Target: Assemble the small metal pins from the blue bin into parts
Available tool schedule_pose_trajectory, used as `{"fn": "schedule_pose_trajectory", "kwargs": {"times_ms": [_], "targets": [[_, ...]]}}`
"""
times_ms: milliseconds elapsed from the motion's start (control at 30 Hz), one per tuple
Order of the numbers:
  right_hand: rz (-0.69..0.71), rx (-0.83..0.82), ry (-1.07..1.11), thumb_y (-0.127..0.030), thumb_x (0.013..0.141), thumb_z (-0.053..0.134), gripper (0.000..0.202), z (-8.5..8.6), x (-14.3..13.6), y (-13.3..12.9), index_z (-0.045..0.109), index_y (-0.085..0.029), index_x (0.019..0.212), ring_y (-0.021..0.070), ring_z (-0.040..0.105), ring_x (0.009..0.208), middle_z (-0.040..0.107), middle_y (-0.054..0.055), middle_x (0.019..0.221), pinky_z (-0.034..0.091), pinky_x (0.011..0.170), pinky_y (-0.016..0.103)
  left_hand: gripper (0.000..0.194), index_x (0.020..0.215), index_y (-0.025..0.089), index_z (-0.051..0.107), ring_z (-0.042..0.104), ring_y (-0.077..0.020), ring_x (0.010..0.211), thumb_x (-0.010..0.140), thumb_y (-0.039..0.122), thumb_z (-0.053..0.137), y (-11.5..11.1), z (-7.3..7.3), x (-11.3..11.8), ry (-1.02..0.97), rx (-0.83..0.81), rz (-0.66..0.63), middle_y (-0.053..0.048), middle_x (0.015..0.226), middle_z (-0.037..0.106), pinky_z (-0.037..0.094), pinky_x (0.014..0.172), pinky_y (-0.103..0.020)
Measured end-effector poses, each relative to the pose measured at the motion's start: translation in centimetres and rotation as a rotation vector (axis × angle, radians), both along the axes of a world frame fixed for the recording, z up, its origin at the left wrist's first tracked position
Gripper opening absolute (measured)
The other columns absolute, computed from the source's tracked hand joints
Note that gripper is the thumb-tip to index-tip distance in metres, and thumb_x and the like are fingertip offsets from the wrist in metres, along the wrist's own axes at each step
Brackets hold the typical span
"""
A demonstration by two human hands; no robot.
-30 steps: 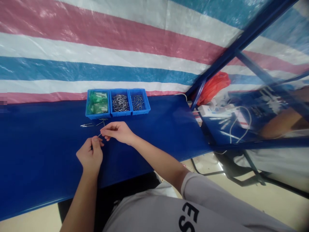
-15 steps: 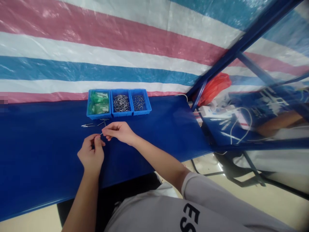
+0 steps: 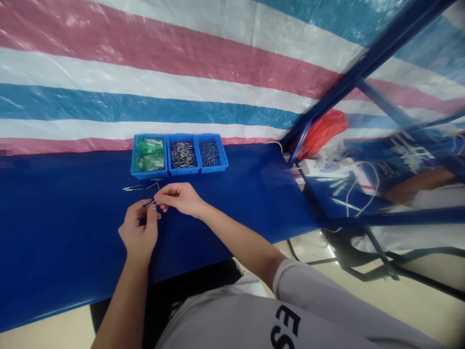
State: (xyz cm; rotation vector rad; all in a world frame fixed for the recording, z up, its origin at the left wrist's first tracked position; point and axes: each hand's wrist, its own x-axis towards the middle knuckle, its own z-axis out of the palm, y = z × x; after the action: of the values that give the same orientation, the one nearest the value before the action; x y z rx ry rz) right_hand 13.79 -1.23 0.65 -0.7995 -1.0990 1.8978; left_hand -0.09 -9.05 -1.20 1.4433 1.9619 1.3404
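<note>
My left hand (image 3: 140, 228) and my right hand (image 3: 179, 198) meet over the blue tabletop. A thin metal pin (image 3: 150, 203) runs between their fingertips, its exact shape too small to make out. The right thumb and forefinger pinch its upper end. The left thumb and forefinger close around the lower part and hide some of it. Just beyond the hands lie several loose thin metal pins (image 3: 132, 188), with a few more (image 3: 155, 182) closer to the bins.
Three blue bins stand joined at the back: one with green bags (image 3: 150, 155), one full of metal pins (image 3: 183, 155), one with fewer pins (image 3: 209, 155). A blue frame post (image 3: 300, 141) rises on the right. Past it are a power strip (image 3: 321, 168), cables and a person's arm (image 3: 417, 185).
The left fingers have shifted slightly up and right along the pin, and more of the pin shows between the hands. My right hand has barely moved.
</note>
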Motion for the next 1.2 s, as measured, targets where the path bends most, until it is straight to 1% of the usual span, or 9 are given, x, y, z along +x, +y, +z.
{"fn": "schedule_pose_trajectory", "kwargs": {"times_ms": [267, 467, 600, 700, 833, 933, 1067, 1133, 1200], "targets": [[0.000, 0.040, 0.016, -0.045, 0.068, 0.090, 0.040, -0.4, 0.0, 0.0, 0.074, -0.013, 0.085, 0.0102, 0.064, 0.061, 0.072, 0.001, 0.073, 0.056, 0.060, 0.026, 0.032, 0.105, 0.019, 0.072, 0.070, -0.0133, 0.071, 0.099, 0.045, 0.055, 0.1, -0.7, -0.8, 0.102, 0.035, -0.075, -0.001, 0.075, 0.072, 0.052, 0.071, -0.025], [0.015, 0.030, 0.023, -0.046, 0.067, 0.090, 0.041, -0.1, 0.2, 0.0, 0.073, -0.013, 0.085, 0.0106, 0.064, 0.061, 0.071, 0.001, 0.073, 0.056, 0.060, 0.026, 0.044, 0.076, 0.018, 0.067, 0.065, -0.0123, 0.067, 0.104, 0.042, 0.043, 0.0, -0.3, -1.0, 0.098, 0.022, -0.143, -0.001, 0.069, 0.068, 0.047, 0.068, -0.025], [-0.017, -0.005, 0.034, -0.046, 0.066, 0.090, 0.041, 0.2, 0.5, 0.3, 0.074, -0.014, 0.086, 0.0109, 0.064, 0.063, 0.072, 0.001, 0.074, 0.056, 0.061, 0.026, 0.044, 0.082, 0.019, 0.069, 0.066, -0.0137, 0.067, 0.103, 0.044, 0.041, 0.0, -0.6, -1.1, 0.060, 0.003, -0.159, -0.002, 0.070, 0.069, 0.048, 0.067, -0.026], [-0.148, -0.046, 0.019, -0.044, 0.065, 0.091, 0.040, 0.2, 0.7, 0.9, 0.073, -0.014, 0.085, 0.0102, 0.063, 0.064, 0.072, 0.001, 0.075, 0.056, 0.063, 0.026, 0.044, 0.087, 0.019, 0.069, 0.067, -0.0145, 0.069, 0.104, 0.045, 0.039, 0.1, -0.8, -1.0, 0.042, -0.011, -0.130, -0.002, 0.070, 0.068, 0.050, 0.069, -0.027], [-0.456, -0.091, 0.047, -0.040, 0.070, 0.088, 0.034, -0.1, 1.1, 1.8, 0.073, -0.015, 0.087, 0.0102, 0.064, 0.065, 0.073, 0.002, 0.079, 0.058, 0.066, 0.026, 0.043, 0.083, 0.019, 0.068, 0.067, -0.0140, 0.068, 0.103, 0.045, 0.041, 0.2, -0.6, -0.8, 0.030, -0.024, -0.081, -0.002, 0.068, 0.067, 0.051, 0.070, -0.026], [-0.596, -0.119, 0.104, -0.036, 0.076, 0.084, 0.033, -0.2, 1.3, 2.3, 0.073, -0.015, 0.098, 0.0120, 0.070, 0.074, 0.077, 0.006, 0.094, 0.061, 0.074, 0.028, 0.041, 0.081, 0.019, 0.068, 0.067, -0.0135, 0.068, 0.103, 0.043, 0.042, 0.2, -0.3, -0.7, 0.031, -0.023, -0.087, -0.001, 0.068, 0.067, 0.051, 0.071, -0.026], [-0.548, -0.062, 0.052, -0.035, 0.081, 0.079, 0.038, -0.4, 1.2, 2.3, 0.070, -0.018, 0.115, 0.0162, 0.075, 0.092, 0.075, 0.008, 0.120, 0.062, 0.082, 0.031, 0.040, 0.080, 0.019, 0.068, 0.067, -0.0132, 0.069, 0.103, 0.041, 0.043, 0.1, -0.1, -0.6, 0.045, -0.034, -0.076, -0.001, 0.069, 0.068, 0.051, 0.073, -0.026], [-0.471, 0.082, -0.093, -0.034, 0.088, 0.072, 0.028, -0.6, 1.2, 2.0, 0.072, -0.019, 0.111, 0.0164, 0.075, 0.094, 0.075, 0.008, 0.117, 0.061, 0.083, 0.031, 0.039, 0.079, 0.019, 0.068, 0.067, -0.0132, 0.069, 0.102, 0.040, 0.045, 0.1, 0.0, -0.6, 0.059, -0.044, -0.071, -0.001, 0.069, 0.069, 0.051, 0.073, -0.026], [-0.348, 0.312, -0.320, -0.029, 0.093, 0.066, 0.019, -0.7, 1.2, 1.6, 0.075, -0.019, 0.106, 0.0169, 0.072, 0.099, 0.077, 0.008, 0.113, 0.058, 0.089, 0.032, 0.039, 0.078, 0.019, 0.068, 0.067, -0.0135, 0.068, 0.101, 0.041, 0.045, 0.2, 0.1, -0.5, 0.066, -0.046, -0.061, -0.001, 0.068, 0.069, 0.051, 0.072, -0.026]]}}
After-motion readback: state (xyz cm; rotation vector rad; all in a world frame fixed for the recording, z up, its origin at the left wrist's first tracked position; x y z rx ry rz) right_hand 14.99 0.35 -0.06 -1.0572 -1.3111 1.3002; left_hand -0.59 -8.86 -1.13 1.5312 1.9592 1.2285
